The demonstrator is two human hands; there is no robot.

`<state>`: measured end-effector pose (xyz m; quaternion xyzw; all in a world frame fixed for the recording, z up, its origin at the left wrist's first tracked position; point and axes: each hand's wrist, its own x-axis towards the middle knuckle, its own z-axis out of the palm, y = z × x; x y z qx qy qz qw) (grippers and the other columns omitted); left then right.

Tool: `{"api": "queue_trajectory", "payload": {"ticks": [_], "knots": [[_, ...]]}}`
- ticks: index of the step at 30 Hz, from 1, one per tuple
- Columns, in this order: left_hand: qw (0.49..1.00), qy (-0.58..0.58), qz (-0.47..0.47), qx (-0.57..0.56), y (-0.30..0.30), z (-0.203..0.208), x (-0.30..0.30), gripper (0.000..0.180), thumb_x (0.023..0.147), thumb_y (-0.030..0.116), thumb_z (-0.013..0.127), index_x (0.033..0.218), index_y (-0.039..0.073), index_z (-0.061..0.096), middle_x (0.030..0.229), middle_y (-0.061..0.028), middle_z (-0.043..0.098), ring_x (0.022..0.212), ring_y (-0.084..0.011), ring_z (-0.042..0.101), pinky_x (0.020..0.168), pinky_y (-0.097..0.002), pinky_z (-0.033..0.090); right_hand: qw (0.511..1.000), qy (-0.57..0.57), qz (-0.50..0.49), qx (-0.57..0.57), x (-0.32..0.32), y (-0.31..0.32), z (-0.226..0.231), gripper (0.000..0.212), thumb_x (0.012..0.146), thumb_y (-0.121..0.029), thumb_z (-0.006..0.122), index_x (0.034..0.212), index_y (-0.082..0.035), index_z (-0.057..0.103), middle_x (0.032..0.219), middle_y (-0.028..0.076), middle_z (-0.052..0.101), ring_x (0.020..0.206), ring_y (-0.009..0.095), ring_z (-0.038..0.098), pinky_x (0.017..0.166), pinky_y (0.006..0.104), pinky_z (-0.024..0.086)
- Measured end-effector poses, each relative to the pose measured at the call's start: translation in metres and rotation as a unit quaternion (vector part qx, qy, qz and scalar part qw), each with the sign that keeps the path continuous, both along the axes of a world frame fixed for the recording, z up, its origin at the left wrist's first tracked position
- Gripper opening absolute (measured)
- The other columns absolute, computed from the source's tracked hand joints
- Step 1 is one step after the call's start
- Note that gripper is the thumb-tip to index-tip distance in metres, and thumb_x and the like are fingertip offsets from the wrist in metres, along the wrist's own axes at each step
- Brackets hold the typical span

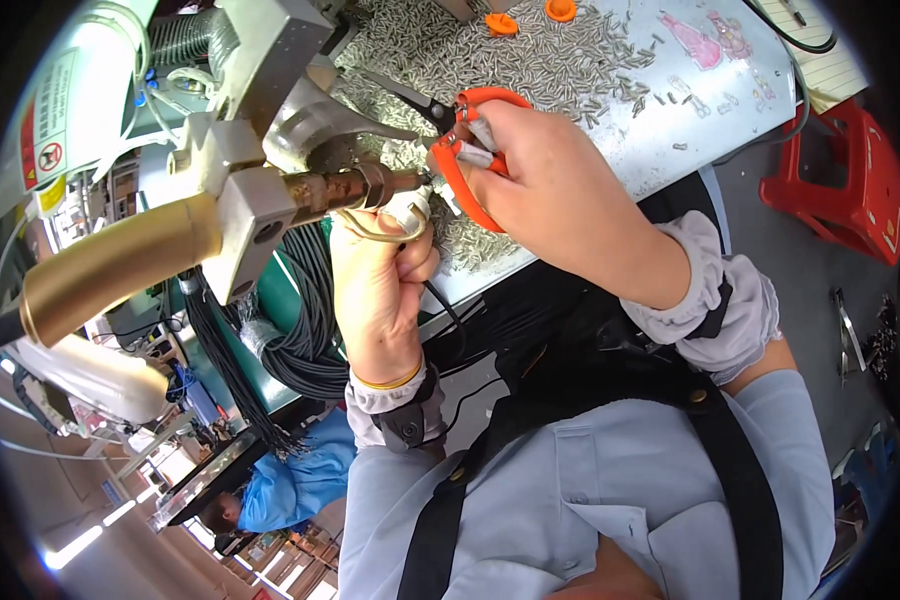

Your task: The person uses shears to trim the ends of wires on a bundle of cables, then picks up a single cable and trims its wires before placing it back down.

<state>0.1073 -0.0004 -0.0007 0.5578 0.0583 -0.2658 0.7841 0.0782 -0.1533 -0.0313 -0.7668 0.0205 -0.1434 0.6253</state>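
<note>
My right hand (550, 165) is closed round the orange handles of a pair of scissors (475, 200). Their dark blades point up and left, toward the metal machine head. Below the blades, my left hand (382, 275) is curled shut beside the machine's brass-coloured fitting (345, 190). A black cable (448, 302) comes out from its underside. A pale curved band (385, 234) lies across its fingers; the fitting partly hides the fingertips. Many small silver metal pieces (550, 60) are spread over the worktable (715, 110) beyond both hands.
The machine's metal arm (120, 265) juts in from the left. Coiled black cables (305, 330) hang beside my left forearm. Two orange caps (560, 10) sit at the far edge of the metal pieces. A red stool (840, 180) stands right; a person in blue (295, 480) is lower left.
</note>
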Motion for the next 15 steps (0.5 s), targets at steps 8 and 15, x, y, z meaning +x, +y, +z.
{"api": "queue_trajectory", "payload": {"ticks": [8,15], "knots": [[0.998,-0.041,-0.016,0.048,0.004,-0.002,-0.004,0.006,0.08,0.006,0.054,0.085,0.003,0.051,0.06,0.0037,0.041,0.043,-0.001,0.026,0.037,-0.0167,0.019,0.999,0.028,0.015,-0.014,-0.007,0.0,0.006,0.017,0.082,-0.016,0.055,0.077,0.0,0.049,0.053,0.004,0.045,0.043,0.011,0.042,0.041,0.0261,0.032],[0.994,0.037,-0.034,-0.1,0.019,0.009,-0.045,0.019,0.078,0.003,0.055,0.096,-0.001,0.051,0.065,-0.0021,0.047,0.046,-0.0037,0.032,0.041,-0.0163,0.024,0.95,0.117,0.157,0.242,-0.04,-0.002,0.018,0.017,0.084,-0.019,0.053,0.077,-0.004,0.049,0.057,0.0,0.048,0.036,0.006,0.041,0.037,0.0193,0.032]]}}
